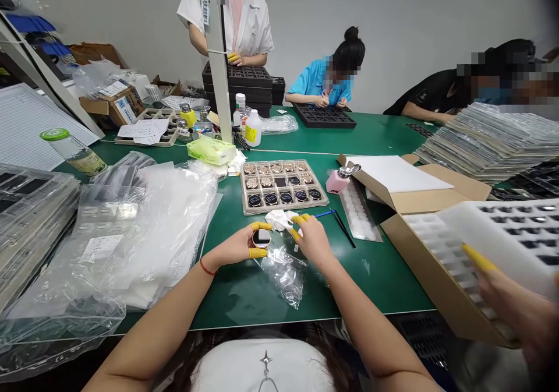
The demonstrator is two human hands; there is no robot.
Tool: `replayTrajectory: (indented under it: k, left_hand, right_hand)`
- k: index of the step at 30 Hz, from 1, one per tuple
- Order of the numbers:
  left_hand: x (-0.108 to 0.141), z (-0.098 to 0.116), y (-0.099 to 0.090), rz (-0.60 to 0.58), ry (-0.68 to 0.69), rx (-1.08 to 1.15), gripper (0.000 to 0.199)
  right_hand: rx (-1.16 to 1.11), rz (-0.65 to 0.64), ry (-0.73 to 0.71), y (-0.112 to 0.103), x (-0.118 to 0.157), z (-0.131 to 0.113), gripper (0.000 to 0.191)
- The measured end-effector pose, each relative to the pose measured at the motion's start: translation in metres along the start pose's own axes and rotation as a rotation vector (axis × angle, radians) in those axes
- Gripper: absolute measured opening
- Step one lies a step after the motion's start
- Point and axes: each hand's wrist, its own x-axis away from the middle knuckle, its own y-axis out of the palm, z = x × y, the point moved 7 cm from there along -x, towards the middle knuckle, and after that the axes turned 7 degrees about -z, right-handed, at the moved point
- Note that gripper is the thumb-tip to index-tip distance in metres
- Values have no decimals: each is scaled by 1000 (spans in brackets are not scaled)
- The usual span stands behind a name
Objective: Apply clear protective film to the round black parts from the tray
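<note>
My left hand point(238, 245), with yellow finger cots, grips a round watch head point(262, 238) by its edges; its dark, glossy face shows a pale reflection. Close by on the right is my right hand point(311, 237), also in yellow finger cots, its thumb and forefinger curled but apart beside a crumpled white tissue point(278, 219). Nothing distinct shows between those fingers. Below both hands lies a crumpled clear plastic bag point(286, 275). Beyond them sits a clear tray point(245, 204) holding rows of watch heads, some gold-coloured, others dark-faced.
A pink pump bottle point(336, 182), a blue tool point(324, 213) and black tweezers point(344, 229) lie right. An open carton point(419, 264) stands farther right, where another person's hand point(506, 293) handles a foam tray point(476, 229). Plastic sheets point(148, 235) cover the left. Co-workers sit opposite.
</note>
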Motion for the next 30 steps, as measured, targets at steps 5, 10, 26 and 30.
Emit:
replayTrajectory:
  k: [5,10,26,30]
  left_hand:
    - [-4,-2,0,66,15,-107,48]
    - [-6,-3,-5,151,15,-39,47]
    - [-10,-8,-7,247,102,-23,52]
    - [-8,-10,-13,311,102,-48,52]
  right_hand:
    - [59,15,-83,18,-41,-27,22]
    - [37,62,-100,25,-51,-19,13]
    - [-230,224,-404,6,-1,-61,18]
    - [-214,165,-482,10,5,-67,19]
